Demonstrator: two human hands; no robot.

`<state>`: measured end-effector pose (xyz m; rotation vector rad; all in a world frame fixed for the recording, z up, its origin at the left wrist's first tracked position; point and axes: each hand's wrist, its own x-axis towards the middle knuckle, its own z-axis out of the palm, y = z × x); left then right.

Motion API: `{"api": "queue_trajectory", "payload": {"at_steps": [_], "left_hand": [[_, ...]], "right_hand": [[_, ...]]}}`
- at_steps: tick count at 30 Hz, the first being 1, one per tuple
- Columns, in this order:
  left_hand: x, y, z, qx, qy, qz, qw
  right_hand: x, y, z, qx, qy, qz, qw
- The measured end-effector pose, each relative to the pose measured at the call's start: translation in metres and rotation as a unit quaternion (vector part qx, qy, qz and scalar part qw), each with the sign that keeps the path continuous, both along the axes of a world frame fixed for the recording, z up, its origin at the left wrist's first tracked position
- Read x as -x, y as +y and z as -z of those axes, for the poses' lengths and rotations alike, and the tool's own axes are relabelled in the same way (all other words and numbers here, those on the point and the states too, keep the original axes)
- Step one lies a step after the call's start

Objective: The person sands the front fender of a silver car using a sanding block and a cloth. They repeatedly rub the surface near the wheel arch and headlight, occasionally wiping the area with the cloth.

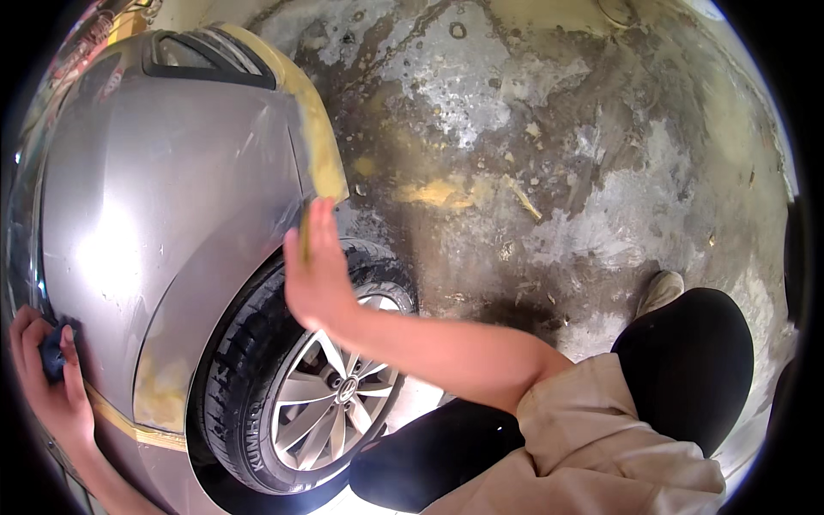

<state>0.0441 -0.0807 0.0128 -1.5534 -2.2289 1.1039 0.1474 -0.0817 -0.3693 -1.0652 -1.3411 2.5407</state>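
A silver car fender (167,180) fills the left, with yellowish filler patches (159,386) near its lower edge and along the bumper corner (313,146). My right hand (318,266), fingers extended close together, presses a thin yellow-and-dark pad (305,223), mostly hidden under it, against the fender edge above the wheel arch. My left hand (51,369) rests on the car at the far left, fingers curled round a dark blue-grey pad or cloth (54,352). The wheel (300,395), with a silver spoked rim and black tyre, sits below my right hand and forearm.
A stained, mottled concrete floor (549,154) spreads to the right of the car. My bent knees in black (687,360) and one shoe (661,287) are at the lower right, close to the wheel. Coiled hoses or cables (90,47) show at the upper left.
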Motion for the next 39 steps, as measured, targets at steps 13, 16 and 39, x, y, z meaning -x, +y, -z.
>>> {"api": "queue_trajectory", "payload": {"at_steps": [13, 16, 39], "left_hand": [[-0.005, 0.008, 0.005, 0.027, -0.009, 0.035, 0.999], [-0.006, 0.009, 0.011, 0.017, 0.018, 0.034, 0.999], [0.001, -0.003, 0.008, -0.022, -0.017, -0.002, 1.000]], "right_hand": [[0.005, -0.003, 0.014, 0.013, -0.018, 0.041, 0.999], [0.012, 0.025, 0.047, 0.049, -0.050, 0.012, 0.997], [-0.004, 0.014, 0.005, 0.018, -0.009, -0.021, 1.000]]}}
